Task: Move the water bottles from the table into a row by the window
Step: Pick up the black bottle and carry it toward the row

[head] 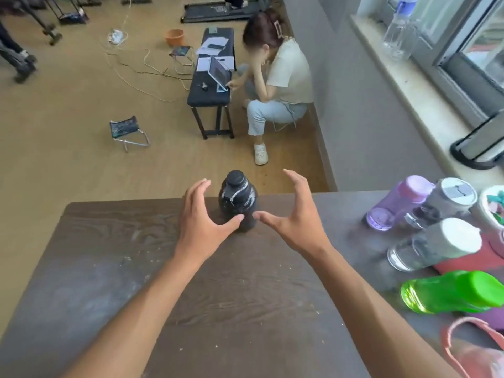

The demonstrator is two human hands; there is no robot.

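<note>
Between spread hands (245, 216), upright black bottle (237, 200), round-capped.

I see a dark wood-grain counter (245, 282), scuffed with pale dust and specks. Near its far edge stands 1 black bottle (237, 201), upright. Along the right side I count a purple bottle (398, 203), 2 clear bottles with white lids (443, 203) (433, 245), and a green bottle (452, 291). A pink strap (461, 347) shows at the lower right corner. On the window sill (409, 77), 1 clear plastic bottle (399, 31) stands upright.
</note>
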